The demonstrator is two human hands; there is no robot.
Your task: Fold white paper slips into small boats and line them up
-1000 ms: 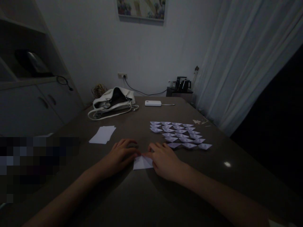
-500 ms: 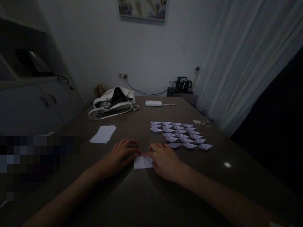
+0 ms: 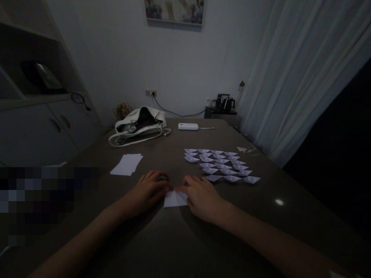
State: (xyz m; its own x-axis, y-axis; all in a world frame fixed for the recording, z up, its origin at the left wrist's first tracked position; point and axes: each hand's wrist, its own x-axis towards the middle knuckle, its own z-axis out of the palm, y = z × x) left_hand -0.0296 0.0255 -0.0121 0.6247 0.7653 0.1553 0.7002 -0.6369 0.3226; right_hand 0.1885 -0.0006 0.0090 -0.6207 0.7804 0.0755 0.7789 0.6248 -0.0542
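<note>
A small white folded paper [image 3: 174, 199] lies on the dark table [image 3: 162, 239] in front of me. My left hand [image 3: 147, 191] presses its left edge with curled fingers, and my right hand [image 3: 201, 196] presses its right side, fingertips meeting at the paper's top point. Beyond my right hand, several small folded paper boats [image 3: 222, 165] lie in rows. A stack of plain white sheets [image 3: 126, 164] rests beyond my left hand.
A white handbag [image 3: 139, 124] and a white power bank [image 3: 188, 126] with its cable sit at the table's far end. White curtains [image 3: 295, 77] hang on the right, cabinets [image 3: 43, 127] stand on the left, and a kettle [image 3: 223, 102] rests on a side stand.
</note>
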